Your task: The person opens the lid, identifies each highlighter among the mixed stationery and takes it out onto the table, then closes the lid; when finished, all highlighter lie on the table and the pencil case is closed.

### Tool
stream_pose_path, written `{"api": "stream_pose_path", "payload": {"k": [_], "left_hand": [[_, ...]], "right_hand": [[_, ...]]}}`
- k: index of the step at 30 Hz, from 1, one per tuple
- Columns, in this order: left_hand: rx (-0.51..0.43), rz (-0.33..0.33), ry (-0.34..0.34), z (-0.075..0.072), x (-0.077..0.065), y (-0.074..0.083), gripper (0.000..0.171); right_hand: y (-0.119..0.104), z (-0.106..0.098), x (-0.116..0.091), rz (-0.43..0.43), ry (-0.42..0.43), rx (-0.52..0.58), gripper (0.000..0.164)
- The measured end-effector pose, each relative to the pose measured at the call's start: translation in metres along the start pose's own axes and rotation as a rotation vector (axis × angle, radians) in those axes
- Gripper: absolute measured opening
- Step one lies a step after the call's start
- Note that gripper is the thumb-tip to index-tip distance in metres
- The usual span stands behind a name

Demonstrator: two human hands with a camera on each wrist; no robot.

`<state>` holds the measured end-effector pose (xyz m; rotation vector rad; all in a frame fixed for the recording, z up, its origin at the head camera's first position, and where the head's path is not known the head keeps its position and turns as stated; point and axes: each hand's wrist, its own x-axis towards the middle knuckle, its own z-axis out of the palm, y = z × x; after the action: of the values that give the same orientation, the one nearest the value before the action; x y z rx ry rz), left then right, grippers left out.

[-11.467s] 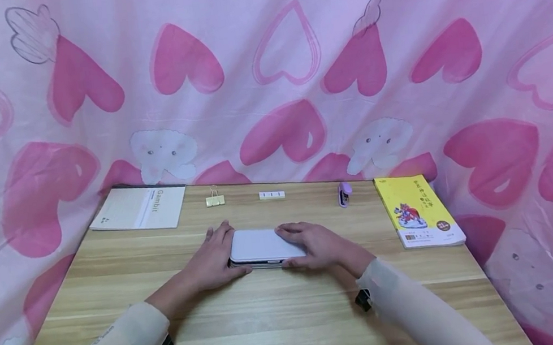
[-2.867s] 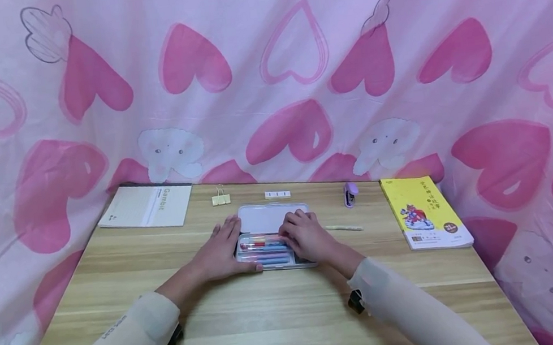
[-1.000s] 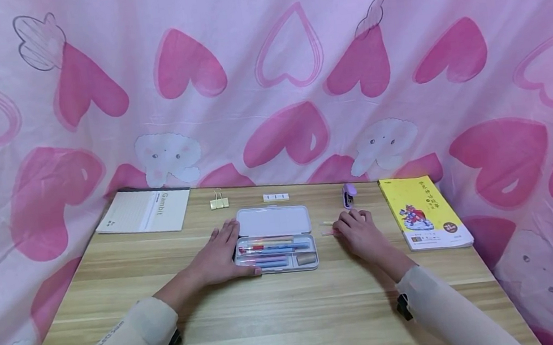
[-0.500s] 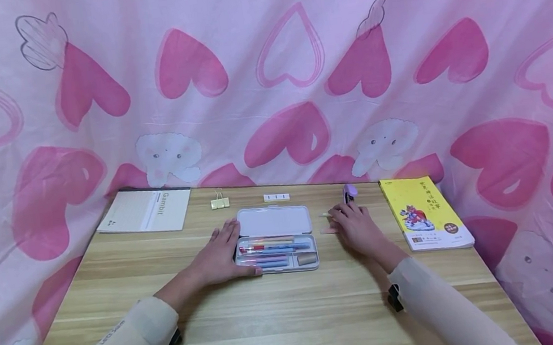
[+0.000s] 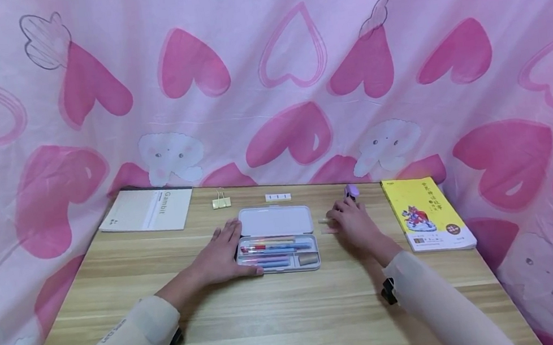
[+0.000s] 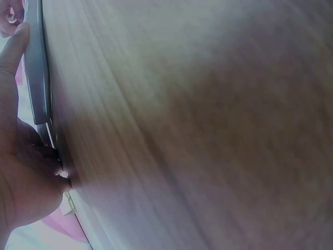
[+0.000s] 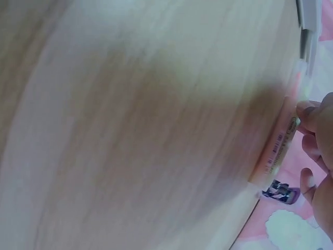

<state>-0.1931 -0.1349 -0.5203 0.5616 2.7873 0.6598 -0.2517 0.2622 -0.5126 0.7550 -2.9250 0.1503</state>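
Note:
A white pencil case (image 5: 274,220) lies with its lid folded back; several pens (image 5: 269,246) and a brownish block (image 5: 309,258) are inside. My left hand (image 5: 219,256) holds the case's left end, thumb along the front edge and fingers at the hinge side. In the left wrist view, fingertips reach the tabletop beside the case. To the right of the case, my right hand (image 5: 356,223) pinches a pale yellow-green pen (image 5: 324,221), mostly covered by the fingers. Just in front of it a pink pen (image 7: 278,140) with a printed barrel lies on the table, nearly parallel.
Behind the right hand stands a purple stapler (image 5: 352,191). A yellow book (image 5: 424,212) lies at the right edge, a Gambit notepad (image 5: 147,210) at the back left. A gold binder clip (image 5: 221,202) and a small white strip (image 5: 278,197) sit along the back.
The pencil case, closed at first, has been opened. Two pens now lie to its right. My right hand has left the case and lately shifted the yellow-green pen toward the pink one.

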Motion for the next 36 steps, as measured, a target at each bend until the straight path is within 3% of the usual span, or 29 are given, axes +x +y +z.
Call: {"api": "stream_pose_path", "payload": {"k": [8, 20, 25, 28, 36], "left_hand": [[-0.009, -0.002, -0.001, -0.002, -0.001, 0.000, 0.146], [-0.023, -0.005, -0.006, 0.002, 0.000, -0.001, 0.146], [-0.013, 0.000, -0.003, 0.002, 0.000, -0.001, 0.146], [-0.008, 0.004, 0.000, 0.001, -0.001, 0.000, 0.146], [-0.008, 0.009, 0.006, 0.001, -0.001, 0.000, 0.147]], "right_hand": [[-0.003, -0.003, -0.003, -0.055, -0.006, -0.034, 0.023], [-0.002, -0.004, -0.008, -0.053, -0.032, -0.029, 0.023], [-0.009, -0.008, -0.009, -0.040, -0.020, 0.027, 0.025], [-0.019, -0.009, -0.009, -0.058, -0.030, 0.091, 0.036], [-0.047, -0.010, -0.008, -0.118, -0.213, 0.178, 0.102]]}}
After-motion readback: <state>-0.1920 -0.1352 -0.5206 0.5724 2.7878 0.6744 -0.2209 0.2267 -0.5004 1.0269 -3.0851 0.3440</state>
